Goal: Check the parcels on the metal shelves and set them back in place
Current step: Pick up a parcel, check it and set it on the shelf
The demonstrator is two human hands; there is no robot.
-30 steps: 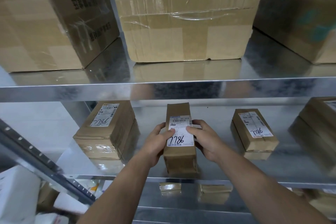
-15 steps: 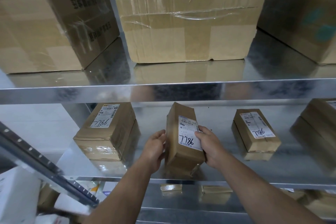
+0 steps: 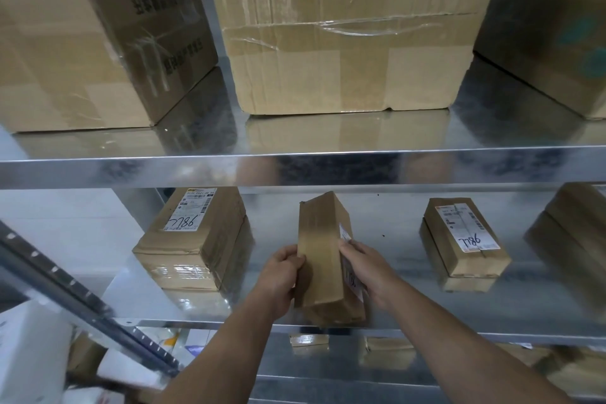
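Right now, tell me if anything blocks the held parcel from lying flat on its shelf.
Nothing visible does. The left hand and right hand grip the narrow parcel; the left box and right box sit clear of it.

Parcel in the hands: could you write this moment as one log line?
parcel: on edge, label facing right | left hand: grips left side | right hand: grips label side | place: middle shelf, front edge

Head view: one wide-angle camera; set near, squarely facing the metal shelf edge (image 3: 328, 170); looks about level at large cartons (image 3: 344, 43) above that edge; downward onto small parcels (image 3: 465, 239) below it.
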